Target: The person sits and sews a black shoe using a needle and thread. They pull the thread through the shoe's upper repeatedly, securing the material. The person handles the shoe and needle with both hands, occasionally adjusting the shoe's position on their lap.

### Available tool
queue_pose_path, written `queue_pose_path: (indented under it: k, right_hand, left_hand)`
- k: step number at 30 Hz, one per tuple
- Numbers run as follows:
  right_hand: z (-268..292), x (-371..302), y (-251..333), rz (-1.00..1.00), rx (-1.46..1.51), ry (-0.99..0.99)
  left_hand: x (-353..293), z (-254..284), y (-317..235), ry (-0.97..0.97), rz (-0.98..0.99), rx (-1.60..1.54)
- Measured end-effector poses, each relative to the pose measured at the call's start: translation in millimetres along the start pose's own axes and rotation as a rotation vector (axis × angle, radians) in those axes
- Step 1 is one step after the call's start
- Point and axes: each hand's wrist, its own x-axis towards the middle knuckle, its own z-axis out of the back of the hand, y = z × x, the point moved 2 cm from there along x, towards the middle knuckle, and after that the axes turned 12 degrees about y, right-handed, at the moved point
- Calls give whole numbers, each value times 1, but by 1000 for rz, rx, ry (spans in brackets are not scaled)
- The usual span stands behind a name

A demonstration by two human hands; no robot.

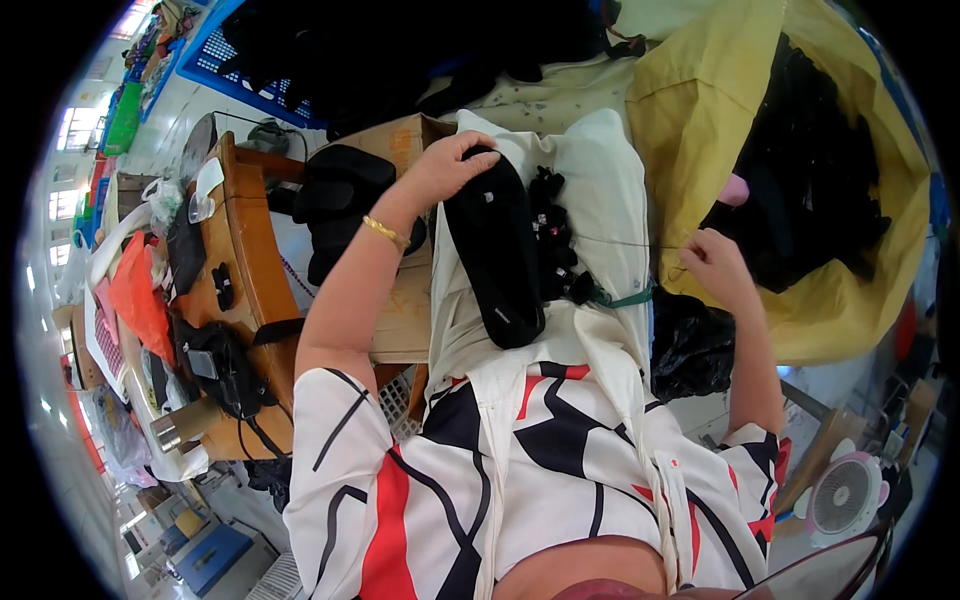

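Observation:
A long black shoe sole lies lengthwise over the white cloth on my lap. My left hand grips its far end, thumb and fingers around the edge. To the right, my right hand is raised with its fingers pinched together. A thin dark thread runs from near the sole to those fingers. Beside the sole lies a cluster of small black pieces with light specks. A green band sits by their near end.
A big yellow sack full of black pieces stands open at right. Black soles rest on a cardboard box at left, next to a wooden table with a black bag. A blue crate is at the far side.

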Motion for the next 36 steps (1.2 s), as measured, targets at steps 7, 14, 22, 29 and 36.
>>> queue_pose_path:
  k: [7,14,22,29,36]
  right_hand:
    - [-17,62,76,94,216,-139]
    - [-67,130,166,413,444,31]
    - [-90,136,179,576,244,-6]
    - [-88,144,176,252,566,269]
    - [-82,130,180,298,315,352]
  left_hand:
    - [-45,-4,-34,-206,157,235]
    - [-65,-23,-32,-153,-11,346]
    - [-79,-36,-16,-335,-251,557]
    - [-76,-32,-10,-323,-233,363]
    - [-68,-25,-1,-224,130,-140]
